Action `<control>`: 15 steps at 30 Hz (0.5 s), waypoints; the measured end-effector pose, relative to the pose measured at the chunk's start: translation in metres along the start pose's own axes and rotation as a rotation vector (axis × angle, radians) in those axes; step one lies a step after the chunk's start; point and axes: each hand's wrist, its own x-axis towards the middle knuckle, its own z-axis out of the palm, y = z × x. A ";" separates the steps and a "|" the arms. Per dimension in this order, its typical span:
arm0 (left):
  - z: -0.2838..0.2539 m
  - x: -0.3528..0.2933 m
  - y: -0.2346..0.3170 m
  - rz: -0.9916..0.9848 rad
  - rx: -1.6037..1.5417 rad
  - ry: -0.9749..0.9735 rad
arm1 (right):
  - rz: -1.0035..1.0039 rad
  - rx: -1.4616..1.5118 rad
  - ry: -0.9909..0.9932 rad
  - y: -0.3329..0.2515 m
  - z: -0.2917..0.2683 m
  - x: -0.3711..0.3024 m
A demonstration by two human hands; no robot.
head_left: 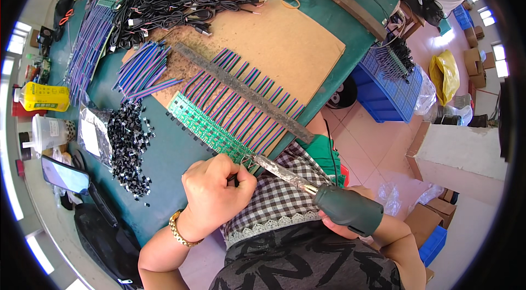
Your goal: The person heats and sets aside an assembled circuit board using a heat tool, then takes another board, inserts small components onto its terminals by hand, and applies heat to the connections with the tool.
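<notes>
My right hand (341, 227) is wrapped round the thick dark-green handle of a soldering iron (286, 175). The iron's tip reaches the near end of a long green circuit-board strip (205, 124). At that same end, my left hand (219, 187) is closed in a pinch; what it holds is too small to make out. Rows of thin coloured wires (222, 97) run from the strip across a brown board (296, 38). A rusty metal bar (246, 93) lies across these wires. Small black components line the strip's left edge.
Left of the strip lie a pile of small black connectors (129, 150) and a bundle of coloured wires (143, 68). Black cables (181, 2) heap at the back. A phone (64, 174) and yellow bottle (45, 97) stand far left. Right of the table is a blue crate (378, 90).
</notes>
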 end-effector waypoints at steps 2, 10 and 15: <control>0.000 0.000 0.000 -0.003 0.002 -0.002 | -0.063 0.023 0.041 0.003 0.003 0.000; 0.002 -0.001 0.000 0.028 0.029 0.020 | 0.119 0.175 0.029 -0.016 0.000 0.009; 0.001 -0.001 0.001 0.025 0.031 -0.005 | 0.144 0.154 0.036 -0.013 -0.001 0.004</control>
